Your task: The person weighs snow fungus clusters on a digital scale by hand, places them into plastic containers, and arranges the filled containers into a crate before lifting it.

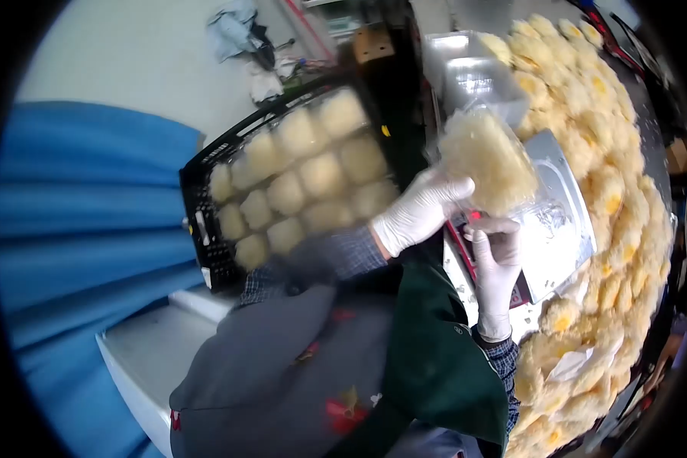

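Note:
My left hand (424, 214), in a white glove, grips a clear plastic box (488, 164) packed with pale yellow, frilly clumps that look like dried snow fungus. The box is held tilted above the near edge of a scale with a shiny metal plate (553, 237). Just below the box is my gloved right hand (498, 267), its thumb and fingers curled together in a pinch. Whatever lies between those fingertips, if anything, is too small to make out. Clear plastic (546, 214) glints beside the box, over the plate.
Loose snow fungus (588, 153) is heaped along the table on the right, with a white scrap (571, 365) on it. Clear empty boxes (477, 80) stand beyond the scale. A black crate (195, 202) at left holds rows of filled boxes (286, 191). A blue curtain (91, 206) hangs behind.

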